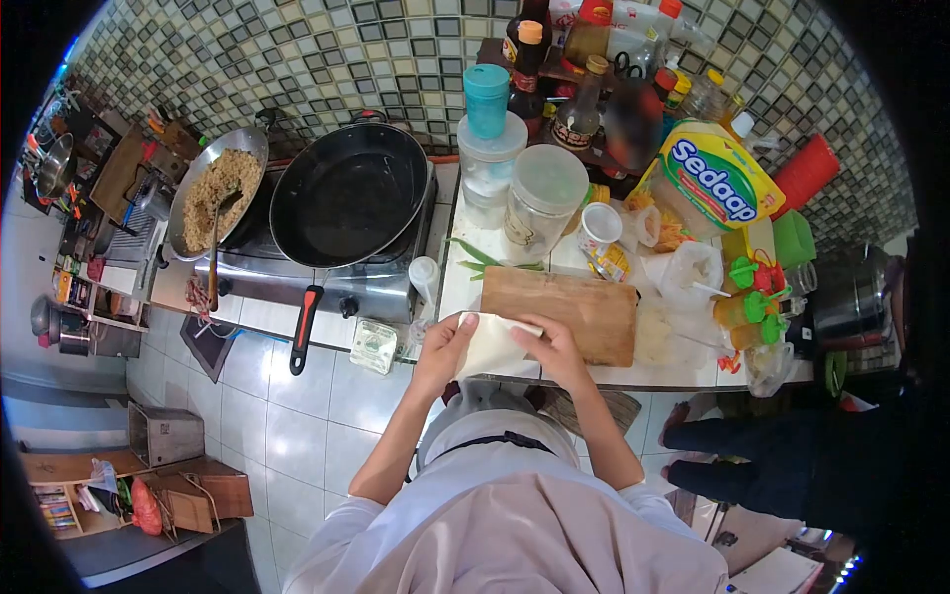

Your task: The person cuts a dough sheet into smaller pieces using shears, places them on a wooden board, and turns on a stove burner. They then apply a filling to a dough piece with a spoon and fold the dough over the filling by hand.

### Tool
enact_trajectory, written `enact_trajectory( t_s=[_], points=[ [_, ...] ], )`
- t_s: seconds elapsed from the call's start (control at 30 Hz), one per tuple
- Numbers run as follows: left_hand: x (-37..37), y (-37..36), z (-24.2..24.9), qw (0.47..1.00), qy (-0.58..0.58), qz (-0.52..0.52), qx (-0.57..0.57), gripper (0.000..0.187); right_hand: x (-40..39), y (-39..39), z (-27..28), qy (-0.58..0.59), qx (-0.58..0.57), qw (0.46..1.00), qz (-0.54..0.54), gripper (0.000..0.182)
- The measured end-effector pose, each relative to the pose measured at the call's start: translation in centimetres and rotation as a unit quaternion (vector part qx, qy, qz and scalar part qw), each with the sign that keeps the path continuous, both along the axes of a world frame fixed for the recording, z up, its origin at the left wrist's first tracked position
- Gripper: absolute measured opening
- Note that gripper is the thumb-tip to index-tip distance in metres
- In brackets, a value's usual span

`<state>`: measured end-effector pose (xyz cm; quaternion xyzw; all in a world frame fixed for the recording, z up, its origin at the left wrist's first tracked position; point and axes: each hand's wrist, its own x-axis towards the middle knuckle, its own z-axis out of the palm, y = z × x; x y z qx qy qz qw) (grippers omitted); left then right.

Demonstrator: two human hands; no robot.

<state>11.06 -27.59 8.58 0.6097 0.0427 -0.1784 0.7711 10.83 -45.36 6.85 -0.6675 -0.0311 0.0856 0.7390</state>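
Observation:
A thin, cream-coloured sheet [489, 348], soft like a pastry wrapper, is stretched between my two hands at the counter's front edge. My left hand [442, 353] pinches its left side, thumb on top. On the other side my right hand [557, 353] grips the sheet with the thumb over its edge. Just beyond lies a wooden cutting board [574, 309], overlapped by my right hand's fingers in this view. Long green leaves [478, 255] rest behind the board's left corner.
To the left, a stove [327, 287] bears a black frying pan [346, 198] and a wok [188, 223] of brown crumbly food with a spatula. Jars [544, 203], bottles [577, 124] and a yellow Sedaap pouch [708, 178] crowd the back. Another person's legs [752, 470] are at right.

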Motion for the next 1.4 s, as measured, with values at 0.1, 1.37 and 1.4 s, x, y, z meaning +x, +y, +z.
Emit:
enact_trajectory(
  t_s=[0.1,1.37,1.4],
  points=[
    [0.2,-0.6,-0.3,1.0,-0.004,-0.017,0.019,0.033,0.0,-1.2,-2.1,0.067,-0.044,0.997,-0.017,0.025],
    [-5.8,-13.4,-2.7,0.909,0.08,0.204,-0.355,0.047,2.8,-8.3,2.4,-0.106,-0.19,0.96,0.178,0.034],
    [-5.6,-13.4,-2.5,0.911,0.085,0.208,-0.347,0.046,3.0,-8.3,2.5,-0.108,-0.189,0.96,0.178,0.034]
  ],
)
